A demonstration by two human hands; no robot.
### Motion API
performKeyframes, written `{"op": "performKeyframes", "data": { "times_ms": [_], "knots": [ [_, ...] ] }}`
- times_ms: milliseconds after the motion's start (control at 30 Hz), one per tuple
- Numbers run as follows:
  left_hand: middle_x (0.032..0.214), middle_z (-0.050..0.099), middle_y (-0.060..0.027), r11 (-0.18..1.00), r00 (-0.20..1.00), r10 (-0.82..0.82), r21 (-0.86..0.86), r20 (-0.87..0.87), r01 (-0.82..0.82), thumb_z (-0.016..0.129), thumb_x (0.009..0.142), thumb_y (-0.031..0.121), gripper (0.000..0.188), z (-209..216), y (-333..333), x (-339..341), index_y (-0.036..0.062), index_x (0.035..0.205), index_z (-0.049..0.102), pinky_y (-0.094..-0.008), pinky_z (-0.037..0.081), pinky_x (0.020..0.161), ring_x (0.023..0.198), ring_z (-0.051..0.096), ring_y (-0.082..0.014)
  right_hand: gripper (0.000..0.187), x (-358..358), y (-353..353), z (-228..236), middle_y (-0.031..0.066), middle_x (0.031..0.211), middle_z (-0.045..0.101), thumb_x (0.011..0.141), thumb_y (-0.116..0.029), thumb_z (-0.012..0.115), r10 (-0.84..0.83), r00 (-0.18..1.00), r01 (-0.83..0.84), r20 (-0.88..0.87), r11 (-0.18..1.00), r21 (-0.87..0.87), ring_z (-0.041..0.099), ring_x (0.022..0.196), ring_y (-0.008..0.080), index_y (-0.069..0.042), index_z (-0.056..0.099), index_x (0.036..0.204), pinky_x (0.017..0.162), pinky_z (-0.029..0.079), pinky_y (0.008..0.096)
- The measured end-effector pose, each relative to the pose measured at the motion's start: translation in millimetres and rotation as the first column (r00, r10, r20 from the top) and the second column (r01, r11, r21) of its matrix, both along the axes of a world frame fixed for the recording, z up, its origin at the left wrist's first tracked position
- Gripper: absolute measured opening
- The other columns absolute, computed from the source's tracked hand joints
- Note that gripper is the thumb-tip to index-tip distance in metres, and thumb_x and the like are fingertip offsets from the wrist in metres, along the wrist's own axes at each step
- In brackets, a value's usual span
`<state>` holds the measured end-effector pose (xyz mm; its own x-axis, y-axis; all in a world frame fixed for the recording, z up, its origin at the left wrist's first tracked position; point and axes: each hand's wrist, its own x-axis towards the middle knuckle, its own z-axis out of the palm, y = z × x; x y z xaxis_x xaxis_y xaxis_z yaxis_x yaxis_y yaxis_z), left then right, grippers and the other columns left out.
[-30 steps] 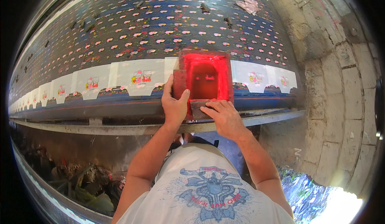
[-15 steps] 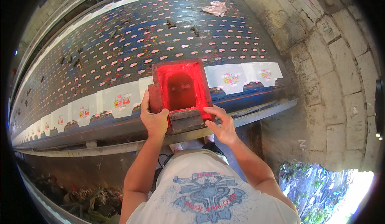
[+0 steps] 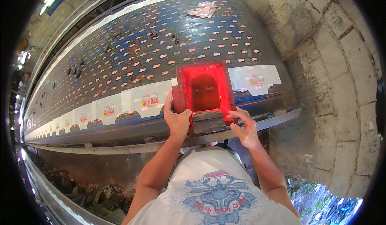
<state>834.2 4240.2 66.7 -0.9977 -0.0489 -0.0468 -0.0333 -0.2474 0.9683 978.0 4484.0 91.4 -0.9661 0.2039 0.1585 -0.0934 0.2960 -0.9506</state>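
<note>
Long printing counter (image 3: 132,56) runs from the left edge of the frame up to the upper right, its dark blue surface dotted all over with small pink and white marks. A rough stone wall (image 3: 341,84) fills the right side.

Along the counter's near edge lies a row of white printed pieces (image 3: 146,100), each with a small coloured picture, strung from far left through centre. One more white piece (image 3: 255,79) lies to the right of centre.

Red printing frame (image 3: 206,91), centre of the frame: a box-like wooden screen, wet red inside, set down flat on the counter's near edge between the row and the lone piece on the right.

Crumpled pink rag (image 3: 204,10) sits at the top centre, well apart from the frame.

Left hand (image 3: 177,118) is closed on the frame's lower left corner, thumb over the grey near bar. Right hand (image 3: 243,126) is spread, fingertips touching the frame's lower right corner, not wrapped round it.

Progress, as a judgement: printed pieces already lie on both sides of the frame, so much of the row looks done. Whether the piece under the frame is printed cannot be seen.
</note>
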Motion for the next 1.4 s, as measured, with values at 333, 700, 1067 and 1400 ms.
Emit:
{"op": "performKeyframes", "data": {
  "times_ms": [333, 700, 1067, 1400],
  "knots": [
    [0.15, 0.07, -0.0192, 0.988, 0.994, 0.079, -0.142, 0.078, -0.067, 0.074, 0.077, -0.016, 0.101, 1, 20, 10, -0.0061, 0.173, 0.044, -0.0345, 0.061, 0.109, 0.13, 0.074, -0.024, 0.052, 5, 38, 0, 0.0119, 0.137, 0.081, 0.095, -0.006, 0.08, 0.159, 0.987, -0.159, 0.0, 0.987, 0.006, 0.049, 0.158, 0.0356, -0.003, 0.075, 0.146, 0.135, 0.031, 0.0528],
    [0.152, 0.069, -0.0203, 0.993, 0.994, 0.066, -0.106, 0.083, -0.057, 0.072, 0.078, -0.017, 0.1, 4, 25, 12, -0.0042, 0.173, 0.043, -0.0358, 0.062, 0.109, 0.131, 0.074, -0.025, 0.044, 2, 34, 3, 0.014, 0.147, 0.075, 0.095, -0.009, 0.085, 0.06, 0.996, -0.045, -0.066, 0.977, 0.208, 0.06, 0.15, 0.0407, -0.006, 0.078, 0.138, 0.127, 0.045, 0.055],
    [0.155, 0.067, -0.0225, 0.991, 0.995, 0.041, -0.13, 0.089, -0.029, 0.073, 0.079, -0.017, 0.101, -4, 21, 10, -0.0061, 0.174, 0.04, -0.0371, 0.062, 0.111, 0.133, 0.074, -0.0262, 0.053, -35, 1, 29, 0.0114, 0.14, 0.073, 0.085, -0.013, 0.087, 0.414, 0.905, -0.218, -0.092, 0.64, 0.737, 0.067, 0.135, 0.0352, -0.007, 0.078, 0.137, 0.116, 0.053, 0.0518],
    [0.163, 0.062, -0.0241, 0.99, 0.997, 0.023, -0.137, 0.067, -0.014, 0.078, 0.08, -0.01, 0.098, -1, 23, 12, -0.0079, 0.172, 0.045, -0.0388, 0.052, 0.125, 0.145, 0.066, -0.0275, 0.048, -76, 19, 52, 0.017, 0.124, 0.08, 0.086, 0.003, 0.077, 0.556, 0.826, -0.426, 0.09, 0.511, 0.747, 0.074, 0.118, 0.0382, -0.003, 0.078, 0.133, 0.105, 0.057, 0.0514]
  ]
}}
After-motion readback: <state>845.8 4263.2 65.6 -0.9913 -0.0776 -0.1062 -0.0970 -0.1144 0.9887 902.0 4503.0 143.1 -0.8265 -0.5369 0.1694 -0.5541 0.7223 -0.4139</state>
